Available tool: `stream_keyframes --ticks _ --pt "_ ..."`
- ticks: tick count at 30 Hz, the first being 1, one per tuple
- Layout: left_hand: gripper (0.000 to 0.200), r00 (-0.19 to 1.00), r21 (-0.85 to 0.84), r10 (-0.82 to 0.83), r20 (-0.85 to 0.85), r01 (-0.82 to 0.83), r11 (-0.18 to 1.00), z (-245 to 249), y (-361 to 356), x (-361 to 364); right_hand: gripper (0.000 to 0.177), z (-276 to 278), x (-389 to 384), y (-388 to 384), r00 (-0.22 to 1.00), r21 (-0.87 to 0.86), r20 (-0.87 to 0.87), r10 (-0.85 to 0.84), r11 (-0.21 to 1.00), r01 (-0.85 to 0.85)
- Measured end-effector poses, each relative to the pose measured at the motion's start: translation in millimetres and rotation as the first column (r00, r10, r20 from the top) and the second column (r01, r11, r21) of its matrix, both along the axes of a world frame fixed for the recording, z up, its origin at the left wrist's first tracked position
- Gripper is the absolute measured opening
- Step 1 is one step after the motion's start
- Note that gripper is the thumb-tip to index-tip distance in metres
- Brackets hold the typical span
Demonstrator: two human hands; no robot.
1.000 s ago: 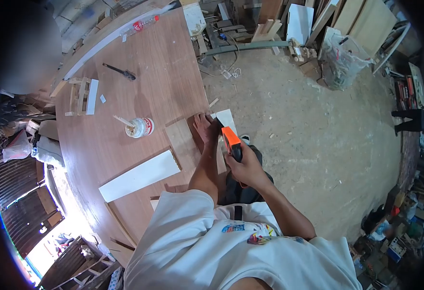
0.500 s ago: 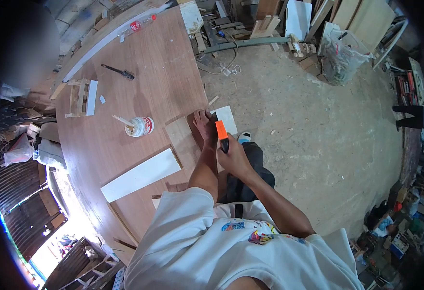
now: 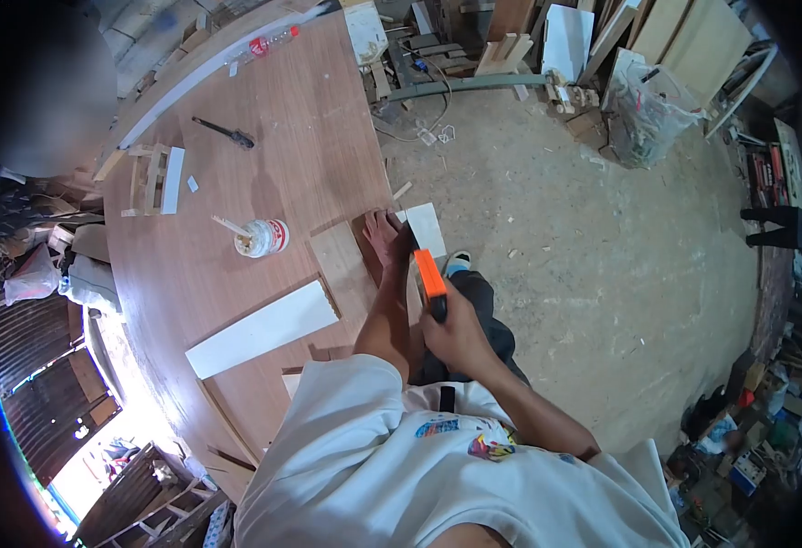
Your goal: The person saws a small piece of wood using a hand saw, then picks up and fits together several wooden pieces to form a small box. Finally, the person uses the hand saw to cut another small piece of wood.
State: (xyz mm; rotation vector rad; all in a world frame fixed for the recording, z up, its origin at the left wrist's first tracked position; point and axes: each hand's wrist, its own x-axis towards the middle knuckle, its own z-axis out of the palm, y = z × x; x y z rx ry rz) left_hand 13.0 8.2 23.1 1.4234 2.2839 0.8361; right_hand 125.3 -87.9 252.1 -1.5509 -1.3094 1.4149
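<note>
My right hand (image 3: 460,338) is closed around the orange and black handle of a handsaw (image 3: 430,274). Its dark blade shows only as a thin edge beside my left hand, at the table's edge. My left hand (image 3: 388,239) presses down with fingers stretched out on a white board (image 3: 423,228), which juts past the table edge; part of this board is hidden under the hand and arm. A flat wooden piece (image 3: 337,251) lies just left of my left hand. Farther left, a longer white board (image 3: 264,329) rests on the table.
On the wooden table (image 3: 300,137) stand a tub with a stick (image 3: 264,237), a dark tool (image 3: 223,132), a small wooden frame (image 3: 153,180) and a plastic bottle (image 3: 273,41). Scraps dot the concrete floor (image 3: 584,256). A plastic bag (image 3: 648,114) and leaning boards occupy the back right.
My right hand has drawn the saw back toward my body, so its orange handle sits lower and farther right. My left hand stays on the board.
</note>
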Motion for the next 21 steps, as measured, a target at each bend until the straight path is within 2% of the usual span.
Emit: stream_keyframes --ticks 1,3,5,6,8,9,10,12,13,15,17,20,21 --pt "0.027 1.0 0.019 0.006 -0.001 -0.006 1.0 -4.1 1.4 -1.4 0.021 -3.7 2.5 -4.8 1.0 0.003 0.001 0.002 1.0 -0.002" --pt "0.027 1.0 0.013 -0.005 0.026 0.004 1.0 -5.8 3.7 -1.7 0.021 -27.3 5.0 -12.6 0.999 0.114 0.022 -0.033 0.993 0.03" --pt "0.027 0.999 -0.006 -0.017 0.052 0.017 1.0 -8.3 -4.1 -2.0 0.027 -79.2 -10.9 14.7 0.999 0.072 0.02 -0.039 0.997 0.038" --pt "0.027 0.998 0.024 -0.027 0.049 0.026 0.999 -12.1 -6.0 -3.3 0.032 -82.9 -17.0 30.4 0.999 0.038 0.02 -0.032 0.999 0.031" --pt "0.027 0.998 0.058 -0.046 0.035 0.044 0.997 -19.5 -4.7 -8.9 0.03 -76.7 -13.3 29.7 0.998 0.001 0.062 0.011 1.0 -0.011" --pt "0.029 0.999 0.045 -0.027 0.042 0.025 0.999 -21.2 -10.5 -8.0 0.028 -60.2 -9.5 25.7 0.992 -0.054 0.111 0.052 0.997 -0.046" --pt "0.031 0.999 0.057 0.001 0.052 -0.004 0.998 -21.1 1.7 -5.6 0.028 -35.5 -2.3 23.4 0.992 -0.037 0.114 0.052 0.998 -0.048" --pt "0.037 1.0 0.014 0.005 0.007 -0.005 1.0 -14.0 -12.6 -3.8 0.026 16.9 9.1 -18.7 0.999 -0.085 -0.052 -0.014 0.996 0.01" --pt "0.04 0.999 0.014 -0.005 0.041 0.004 1.0 -11.5 -7.7 -4.5 0.026 0.6 7.7 -19.0 0.999 -0.083 -0.052 -0.015 0.997 0.01" --pt "0.04 0.996 0.021 -0.034 0.078 0.032 0.999 -7.8 0.3 -4.7 0.023 -59.4 0.0 -14.4 0.998 0.148 0.031 -0.053 0.988 0.047" --pt "0.037 0.995 0.024 -0.045 0.085 0.043 0.999 -26.3 -5.8 -7.9 0.023 -91.9 -16.1 28.0 0.999 0.04 0.046 -0.004 0.999 0.003" --pt "0.034 0.997 -0.018 -0.041 0.061 0.042 0.999 -26.5 -19.0 -10.8 0.023 -69.9 -9.5 30.2 0.998 -0.022 0.05 0.046 0.999 -0.045" --pt "0.033 0.999 -0.016 -0.006 0.04 0.006 1.0 -22.2 -1.2 -5.3 0.025 -36.6 -1.9 9.4 0.998 -0.025 0.06 0.024 0.999 -0.023"
